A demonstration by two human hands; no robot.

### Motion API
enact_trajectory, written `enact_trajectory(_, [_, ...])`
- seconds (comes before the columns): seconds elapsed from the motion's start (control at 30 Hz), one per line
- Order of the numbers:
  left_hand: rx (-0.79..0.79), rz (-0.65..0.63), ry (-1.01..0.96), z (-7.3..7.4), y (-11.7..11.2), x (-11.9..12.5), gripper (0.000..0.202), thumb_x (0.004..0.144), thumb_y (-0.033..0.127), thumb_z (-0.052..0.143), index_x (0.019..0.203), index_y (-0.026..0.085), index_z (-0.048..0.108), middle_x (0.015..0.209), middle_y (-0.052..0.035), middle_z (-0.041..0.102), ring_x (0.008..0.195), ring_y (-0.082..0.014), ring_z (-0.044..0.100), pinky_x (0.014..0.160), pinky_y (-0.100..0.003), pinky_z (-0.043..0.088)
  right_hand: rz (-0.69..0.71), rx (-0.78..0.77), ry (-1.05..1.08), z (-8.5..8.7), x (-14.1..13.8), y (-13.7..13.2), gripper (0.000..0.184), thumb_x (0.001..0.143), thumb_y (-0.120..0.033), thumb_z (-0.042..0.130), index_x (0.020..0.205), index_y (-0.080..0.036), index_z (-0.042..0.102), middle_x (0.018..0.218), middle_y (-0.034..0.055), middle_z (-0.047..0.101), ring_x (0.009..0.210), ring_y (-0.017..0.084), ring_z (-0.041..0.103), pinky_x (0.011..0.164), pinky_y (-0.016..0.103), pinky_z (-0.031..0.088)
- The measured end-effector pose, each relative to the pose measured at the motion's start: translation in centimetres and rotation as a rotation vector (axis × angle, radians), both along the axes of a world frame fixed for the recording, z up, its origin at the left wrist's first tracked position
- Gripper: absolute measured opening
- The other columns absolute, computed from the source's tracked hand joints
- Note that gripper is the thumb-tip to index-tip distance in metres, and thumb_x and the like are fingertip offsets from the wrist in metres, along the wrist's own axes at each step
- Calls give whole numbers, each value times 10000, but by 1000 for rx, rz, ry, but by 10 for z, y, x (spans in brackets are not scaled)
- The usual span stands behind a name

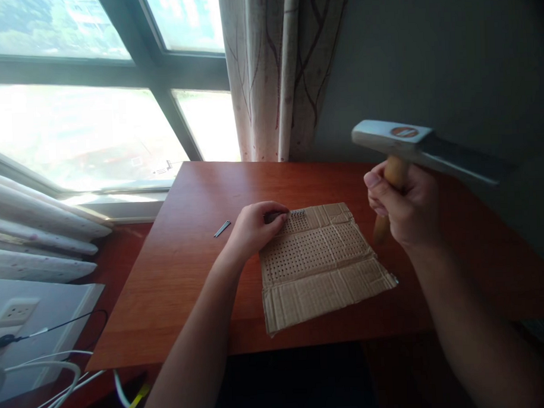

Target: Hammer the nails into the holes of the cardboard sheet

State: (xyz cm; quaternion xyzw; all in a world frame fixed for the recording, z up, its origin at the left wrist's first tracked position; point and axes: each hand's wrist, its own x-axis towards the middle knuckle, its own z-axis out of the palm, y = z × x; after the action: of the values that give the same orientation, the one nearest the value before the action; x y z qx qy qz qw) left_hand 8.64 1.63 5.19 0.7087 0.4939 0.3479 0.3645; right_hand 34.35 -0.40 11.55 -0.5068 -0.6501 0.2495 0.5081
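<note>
A flat piece of cardboard (pixel 321 268) full of small punched holes lies on a reddish wooden table (pixel 189 278). A short row of nails (pixel 298 214) stands near its far left corner. My left hand (pixel 255 228) rests at that corner, fingers pinched on a small dark thing, likely a nail, that I cannot make out clearly. My right hand (pixel 403 205) is closed around the wooden handle of a hammer (pixel 413 145), raised above the table to the right of the cardboard, its metal head level.
Two loose nails (pixel 221 228) lie on the table left of my left hand. A window and a patterned curtain (pixel 276 73) stand behind the table, a grey wall to the right. At lower left sit a wall socket (pixel 12 311) and white cables.
</note>
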Motion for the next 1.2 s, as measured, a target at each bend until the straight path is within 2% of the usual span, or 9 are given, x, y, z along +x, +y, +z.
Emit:
enact_trajectory(0.1, [5,-4,2,-1,0,0,193,856,286,642,957,196,780,957,-51,789,858,-213,720,777,-319,563,-10,28,310,-8,4,10,376,921,-455,651,669,-231,484,493,-82,293,403,78,251,404,270,173])
enact_trajectory(0.2, [5,-4,4,-1,0,0,194,856,291,643,956,198,780,951,-51,789,859,-217,722,781,-320,566,-54,32,393,-15,7,16,427,906,-497,661,634,-227,473,476,-83,297,376,68,249,383,261,157])
enact_trajectory(0.33, [6,-9,8,-1,0,-1,199,859,298,643,962,195,779,952,-50,788,860,-213,720,788,-317,563,-92,25,385,-19,13,16,439,868,-542,694,645,-238,469,489,-80,305,378,72,272,372,259,186])
enact_trajectory(0.57, [9,-25,-28,-3,1,-2,206,867,298,642,980,183,770,977,-60,785,881,-203,718,788,-313,567,7,-27,375,-25,21,9,466,881,-517,680,617,-226,429,477,-88,279,376,59,238,366,247,165])
enact_trajectory(0.8, [41,133,-112,-1,7,-14,256,859,354,662,981,152,760,962,-90,785,874,-205,725,755,-305,579,-45,19,355,-29,13,5,477,876,-528,675,624,-230,402,502,-84,297,399,63,256,373,241,179])
enact_trajectory(0.87, [81,215,-48,-4,10,-27,280,857,382,659,998,162,762,967,-87,785,853,-202,724,751,-304,576,-36,14,357,-29,10,4,483,876,-526,676,617,-230,396,505,-79,302,409,67,266,381,242,185])
enact_trajectory(0.97, [124,350,200,-11,9,-53,294,859,398,639,1026,191,765,953,-74,785,818,-207,721,753,-319,561,-42,-8,341,-29,7,0,490,872,-538,675,616,-231,392,521,-71,313,427,73,286,390,242,205])
enact_trajectory(1.1, [70,482,483,-23,-6,-79,285,873,384,592,1046,227,754,979,-63,784,849,-231,726,744,-326,528,-72,-25,292,-30,5,-6,479,863,-584,661,650,-245,399,545,-67,332,440,85,305,394,247,244])
enact_trajectory(1.2, [60,532,631,-27,-21,-84,274,887,376,561,1051,247,740,1030,-52,775,861,-228,720,739,-321,502,-86,-8,308,-31,7,-8,471,862,-580,664,657,-246,405,541,-69,330,441,86,301,396,247,240])
